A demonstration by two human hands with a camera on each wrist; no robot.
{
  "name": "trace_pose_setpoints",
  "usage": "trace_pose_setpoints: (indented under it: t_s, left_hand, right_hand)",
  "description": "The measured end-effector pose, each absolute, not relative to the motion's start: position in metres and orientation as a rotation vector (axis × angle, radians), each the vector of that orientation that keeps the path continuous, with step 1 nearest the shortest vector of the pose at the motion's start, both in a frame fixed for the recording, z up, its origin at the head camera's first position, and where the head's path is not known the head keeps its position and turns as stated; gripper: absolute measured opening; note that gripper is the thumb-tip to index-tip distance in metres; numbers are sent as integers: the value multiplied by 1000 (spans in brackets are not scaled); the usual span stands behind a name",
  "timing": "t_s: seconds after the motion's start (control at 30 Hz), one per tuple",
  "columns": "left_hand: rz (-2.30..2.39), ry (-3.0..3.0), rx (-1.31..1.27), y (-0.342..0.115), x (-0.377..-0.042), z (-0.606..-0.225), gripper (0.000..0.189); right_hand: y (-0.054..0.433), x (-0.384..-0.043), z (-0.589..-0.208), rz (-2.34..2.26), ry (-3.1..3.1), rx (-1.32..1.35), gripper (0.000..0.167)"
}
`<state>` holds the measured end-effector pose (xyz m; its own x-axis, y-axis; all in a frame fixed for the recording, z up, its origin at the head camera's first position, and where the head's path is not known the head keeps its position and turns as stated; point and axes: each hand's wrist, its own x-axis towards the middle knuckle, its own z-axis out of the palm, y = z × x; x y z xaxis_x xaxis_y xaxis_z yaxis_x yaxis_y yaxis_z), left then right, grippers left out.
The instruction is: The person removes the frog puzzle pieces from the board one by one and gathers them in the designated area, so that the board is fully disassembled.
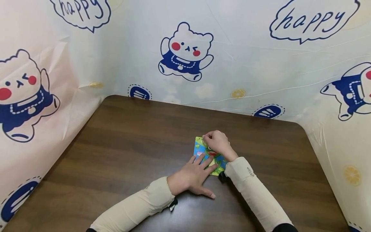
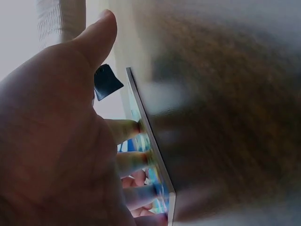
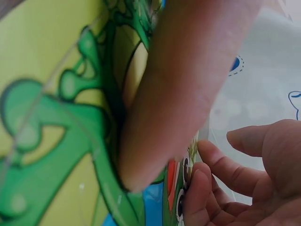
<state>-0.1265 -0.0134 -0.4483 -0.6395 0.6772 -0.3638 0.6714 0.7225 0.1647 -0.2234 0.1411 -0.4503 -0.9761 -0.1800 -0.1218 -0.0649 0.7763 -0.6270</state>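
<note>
pressing a thin, glossy frog board (image 1: 211,152), the left hand (image 1: 193,175) splays while the right hand (image 1: 218,142) curls over it, grip unclear.

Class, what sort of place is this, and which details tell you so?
Probably a screened-off indoor workspace, though what lies beyond is hidden. Creased, bear-printed sheeting lines the far edge and both sides of a brown table, where a frog picture lies.
</note>
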Motion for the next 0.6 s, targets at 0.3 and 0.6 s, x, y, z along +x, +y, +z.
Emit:
trace_pose_setpoints:
  t_s: [0.3,0.6]
  left_hand:
    - [-15,2530,1025,-11,-124,-445,105]
    - [-29,2536,1020,-10,-123,-444,105]
  right_hand:
    - [142,-223,-451,-997,2776,-169,29]
    - [146,-221,-453,-995,2769,-202,24]
